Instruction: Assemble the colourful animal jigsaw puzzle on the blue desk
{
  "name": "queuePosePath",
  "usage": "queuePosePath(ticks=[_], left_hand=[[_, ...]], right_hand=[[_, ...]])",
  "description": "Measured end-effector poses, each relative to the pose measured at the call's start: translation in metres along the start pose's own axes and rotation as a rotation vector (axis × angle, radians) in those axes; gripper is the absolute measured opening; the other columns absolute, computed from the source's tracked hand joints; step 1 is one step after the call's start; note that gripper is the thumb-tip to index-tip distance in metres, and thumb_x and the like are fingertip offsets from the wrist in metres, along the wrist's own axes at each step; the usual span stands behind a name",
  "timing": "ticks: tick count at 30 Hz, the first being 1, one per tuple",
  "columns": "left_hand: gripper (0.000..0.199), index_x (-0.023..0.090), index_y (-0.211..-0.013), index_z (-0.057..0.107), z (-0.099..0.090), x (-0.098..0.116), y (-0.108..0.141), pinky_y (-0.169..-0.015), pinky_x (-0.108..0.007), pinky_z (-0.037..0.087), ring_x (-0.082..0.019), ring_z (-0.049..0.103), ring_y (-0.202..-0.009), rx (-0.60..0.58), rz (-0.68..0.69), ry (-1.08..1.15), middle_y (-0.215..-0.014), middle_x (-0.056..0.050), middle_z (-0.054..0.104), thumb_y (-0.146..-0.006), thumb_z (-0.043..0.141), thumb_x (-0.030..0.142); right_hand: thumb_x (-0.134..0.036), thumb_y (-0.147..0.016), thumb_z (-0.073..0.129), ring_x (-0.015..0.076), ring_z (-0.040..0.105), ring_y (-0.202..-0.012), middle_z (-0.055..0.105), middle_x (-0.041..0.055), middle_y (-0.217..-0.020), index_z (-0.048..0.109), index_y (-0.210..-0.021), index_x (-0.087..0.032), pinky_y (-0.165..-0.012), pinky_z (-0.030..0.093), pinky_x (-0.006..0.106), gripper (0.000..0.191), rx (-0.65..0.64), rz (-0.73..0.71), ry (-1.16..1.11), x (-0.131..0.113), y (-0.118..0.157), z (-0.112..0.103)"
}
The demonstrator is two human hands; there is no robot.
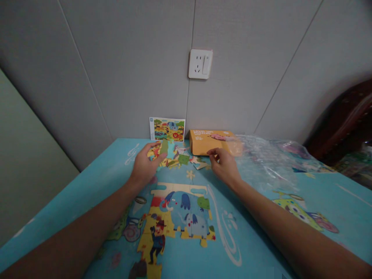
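My left hand (147, 161) reaches to the back of the table, closed around jigsaw puzzle pieces (164, 147) coloured green and yellow. Beside it lie loose puzzle pieces (183, 159) in a small heap. Just in front of the orange box (203, 147), my right hand (223, 164) has its fingers pinched together; whatever is between the fingertips, if anything, is too small to make out. Between my forearms lies a partly joined jigsaw puzzle (186, 217) showing two blue elephants and a figure in a hat. Its lower left part runs out of view.
A picture card (168, 130) of the animal scene leans against the wall (139, 69). Crumpled clear plastic (267, 162) spreads to the right of the box. The blue tablecloth (95, 186) has printed cartoons. A white wall socket (200, 64) is above.
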State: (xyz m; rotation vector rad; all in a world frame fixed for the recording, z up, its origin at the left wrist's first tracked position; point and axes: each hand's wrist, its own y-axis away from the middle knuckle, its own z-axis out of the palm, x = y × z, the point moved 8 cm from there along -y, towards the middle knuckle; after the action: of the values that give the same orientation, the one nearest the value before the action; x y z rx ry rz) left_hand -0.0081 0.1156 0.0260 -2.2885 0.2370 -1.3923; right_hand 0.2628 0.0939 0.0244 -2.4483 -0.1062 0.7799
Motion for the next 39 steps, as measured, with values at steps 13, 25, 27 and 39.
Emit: queuePosePath(ticks=[13,25,27,39], left_hand=[[0.041,0.018,-0.110,0.062,-0.030,-0.039,-0.013,-0.082,-0.032,0.049,-0.022,0.064,-0.087,0.235,-0.200,-0.202,-0.100,-0.006,0.068,-0.072,0.065,0.035],[0.042,0.017,-0.102,0.068,-0.034,-0.070,-0.021,-0.071,-0.039,0.049,-0.031,0.065,-0.085,0.043,-0.475,-0.445,-0.089,-0.012,0.071,-0.071,0.061,0.043],[0.044,0.017,-0.104,0.069,-0.034,-0.070,-0.020,-0.075,-0.044,0.048,-0.036,0.064,-0.091,-0.008,-0.503,-0.540,-0.096,-0.016,0.070,-0.071,0.059,0.045],[0.036,0.019,-0.113,0.066,-0.013,0.007,-0.007,-0.100,-0.048,0.038,-0.031,0.050,-0.113,0.067,0.205,-0.552,-0.116,-0.013,0.060,-0.083,0.052,0.033]], right_hand=[[-0.043,-0.074,0.068,0.0306,0.056,-0.100,0.058,0.0163,-0.106,0.068,-0.112,-0.017,-0.087,0.043,0.042,0.046,-0.324,0.030,0.273,0.009,0.010,0.033],[-0.005,-0.069,0.051,0.0291,0.055,-0.102,0.061,0.0128,-0.108,0.071,-0.105,-0.019,-0.085,0.042,0.039,0.043,-0.305,0.008,0.275,0.012,0.008,0.029],[-0.006,-0.072,0.051,0.0280,0.054,-0.102,0.062,0.0123,-0.109,0.070,-0.105,-0.018,-0.087,0.041,0.039,0.040,-0.273,-0.015,0.274,0.009,0.007,0.026],[-0.056,-0.094,0.035,0.0372,0.033,-0.128,0.049,0.0112,-0.136,0.054,-0.129,-0.027,-0.099,0.026,0.057,0.049,-0.526,-0.376,0.246,-0.042,0.027,0.061]])
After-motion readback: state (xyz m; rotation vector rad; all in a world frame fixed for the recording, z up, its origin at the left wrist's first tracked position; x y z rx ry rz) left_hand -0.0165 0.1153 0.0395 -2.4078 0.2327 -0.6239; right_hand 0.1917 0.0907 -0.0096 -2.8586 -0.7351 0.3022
